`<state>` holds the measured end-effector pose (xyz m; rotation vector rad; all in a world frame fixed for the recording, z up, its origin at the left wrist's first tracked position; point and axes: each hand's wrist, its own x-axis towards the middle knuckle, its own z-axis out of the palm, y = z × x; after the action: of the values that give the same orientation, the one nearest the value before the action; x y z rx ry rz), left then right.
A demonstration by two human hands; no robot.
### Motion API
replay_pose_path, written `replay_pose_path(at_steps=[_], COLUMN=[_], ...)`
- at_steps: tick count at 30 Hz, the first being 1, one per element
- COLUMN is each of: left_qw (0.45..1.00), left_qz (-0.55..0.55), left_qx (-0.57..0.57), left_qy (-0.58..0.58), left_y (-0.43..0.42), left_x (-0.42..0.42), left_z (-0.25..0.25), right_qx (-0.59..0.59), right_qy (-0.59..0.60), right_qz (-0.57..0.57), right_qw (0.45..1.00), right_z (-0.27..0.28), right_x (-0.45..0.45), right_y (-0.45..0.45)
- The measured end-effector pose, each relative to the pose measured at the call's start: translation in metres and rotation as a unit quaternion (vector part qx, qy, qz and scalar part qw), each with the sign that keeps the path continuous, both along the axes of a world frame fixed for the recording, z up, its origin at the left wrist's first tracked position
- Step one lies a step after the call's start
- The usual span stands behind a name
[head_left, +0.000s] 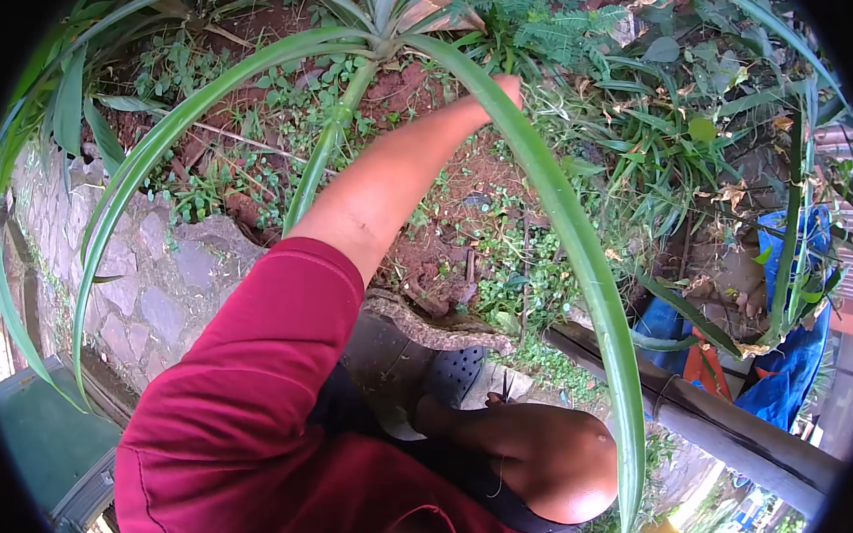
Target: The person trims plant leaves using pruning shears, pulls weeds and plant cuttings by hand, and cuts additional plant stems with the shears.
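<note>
My left arm stretches up and forward in a dark red sleeve, under an arching long green leaf [538, 166]. My left hand [508, 89] is at the soil bed, partly behind that leaf. It looks closed around the stem of a feathery-leaved plant [564, 28], though most of the fingers are hidden. Beyond my bent knee, a bit of my right hand [493, 399] seems to show beside a dark, thin pair of scissors [506, 386] pointing upward. My knee covers the rest of that hand.
Low weeds [502, 290] and reddish soil [418, 247] lie around my forearm. A stone wall [166, 263] borders the bed at left. A rough edging stone [433, 332] lies near my shoe [455, 372]. A pole [726, 437] and blue tarp [793, 353] are at right.
</note>
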<state>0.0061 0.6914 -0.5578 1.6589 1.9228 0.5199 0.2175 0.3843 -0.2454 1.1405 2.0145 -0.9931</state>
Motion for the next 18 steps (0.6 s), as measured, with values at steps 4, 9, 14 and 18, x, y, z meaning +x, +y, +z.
replay_pose_path(at_steps=[4, 9, 14, 18], left_qw=[0.978, 0.975, 0.932, 0.944], left_qz=[0.108, -0.016, -0.032, -0.045], left_qx=[0.035, 0.070, 0.030, -0.059], left_qy=[-0.176, -0.211, -0.360, -0.321], left_y=[-0.025, -0.067, -0.100, -0.132], left_x=[0.016, 0.045, 0.114, 0.099], left_z=[0.014, 0.021, -0.029, 0.008], right_qx=[0.024, 0.052, 0.073, 0.159], right_qy=[-0.014, -0.027, -0.050, 0.004], right_qz=[-0.004, -0.012, -0.016, 0.026], right_qw=[1.000, 0.998, 0.996, 0.987], right_z=[-0.004, -0.003, 0.000, -0.002], right_x=[-0.002, -0.002, -0.013, -0.007], right_y=[-0.007, -0.021, -0.040, -0.053])
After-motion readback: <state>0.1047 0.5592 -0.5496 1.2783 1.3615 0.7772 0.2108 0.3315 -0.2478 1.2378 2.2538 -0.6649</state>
